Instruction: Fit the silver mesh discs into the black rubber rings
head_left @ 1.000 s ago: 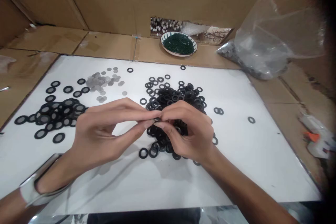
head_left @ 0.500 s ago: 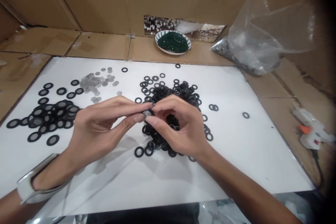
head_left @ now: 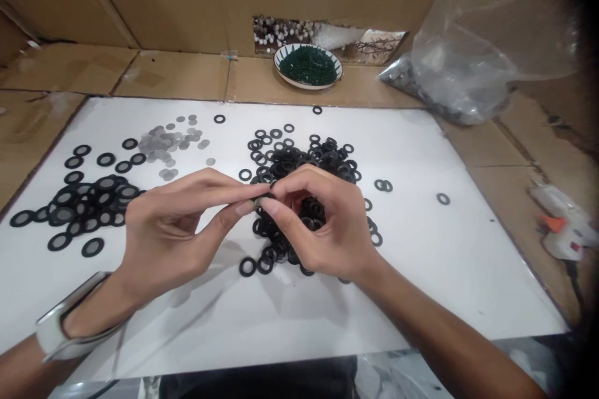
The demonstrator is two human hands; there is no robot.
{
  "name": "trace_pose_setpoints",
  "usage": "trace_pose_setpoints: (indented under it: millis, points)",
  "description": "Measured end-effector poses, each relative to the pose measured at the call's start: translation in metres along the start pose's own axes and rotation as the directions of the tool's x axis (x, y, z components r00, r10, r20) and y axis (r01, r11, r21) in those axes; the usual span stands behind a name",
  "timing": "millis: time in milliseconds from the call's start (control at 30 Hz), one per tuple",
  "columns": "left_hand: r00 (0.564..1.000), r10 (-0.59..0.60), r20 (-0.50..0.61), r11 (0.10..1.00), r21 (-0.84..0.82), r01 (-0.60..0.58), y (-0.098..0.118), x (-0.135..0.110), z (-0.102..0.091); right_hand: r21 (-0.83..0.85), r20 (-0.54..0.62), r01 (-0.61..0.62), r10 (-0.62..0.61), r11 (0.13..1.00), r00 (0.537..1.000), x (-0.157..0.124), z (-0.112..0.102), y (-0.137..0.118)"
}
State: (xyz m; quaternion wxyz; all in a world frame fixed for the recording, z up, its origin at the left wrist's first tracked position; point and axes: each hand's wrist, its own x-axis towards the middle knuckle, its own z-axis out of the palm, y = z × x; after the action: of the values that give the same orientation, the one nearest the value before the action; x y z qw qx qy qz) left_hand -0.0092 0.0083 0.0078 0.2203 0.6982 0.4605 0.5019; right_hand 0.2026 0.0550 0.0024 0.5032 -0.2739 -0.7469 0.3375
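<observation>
left hand [head_left: 163, 237] and right hand [head_left: 344, 230] pinch 1 black ring [head_left: 266, 196], partly hiding ring pile [head_left: 287, 165], plate [head_left: 282, 57] beyond.

Green bits [head_left: 309, 65] in plate [head_left: 280, 65], near plastic bag [head_left: 461, 78].

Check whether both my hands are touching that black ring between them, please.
Touching. The head view shows it: the left hand and the right hand meet at the black ring, fingertips against it.

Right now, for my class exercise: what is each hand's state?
Left hand: closed, pinching a black ring.
Right hand: closed, pinching the same ring.
</observation>
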Motion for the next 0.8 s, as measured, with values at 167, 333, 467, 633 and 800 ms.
trace_pose_setpoints:
  millis: [167,333,467,633,800]
  points:
    - [1.000,-0.028,-0.001,0.999,-0.020,0.028,0.002,0.000,0.003,-0.089,-0.024,0.100,-0.103,0.991,0.994,-0.001,0.001,0.001]
    - [0.998,-0.068,0.001,0.996,-0.061,0.068,0.005,0.000,0.004,-0.153,-0.066,0.169,-0.180,0.974,0.981,-0.004,0.004,0.003]
    - [0.995,-0.100,-0.015,0.994,-0.053,0.099,0.007,0.001,0.005,-0.192,-0.087,0.176,-0.195,0.966,0.977,-0.005,0.006,0.002]
    - [0.995,-0.099,-0.030,0.993,-0.065,0.097,0.011,0.001,0.005,-0.228,-0.072,0.165,-0.185,0.960,0.980,-0.006,0.005,0.002]
    - [0.997,-0.079,-0.020,0.996,-0.047,0.078,0.008,-0.002,0.005,-0.223,-0.041,0.163,-0.176,0.961,0.983,-0.006,0.003,0.002]
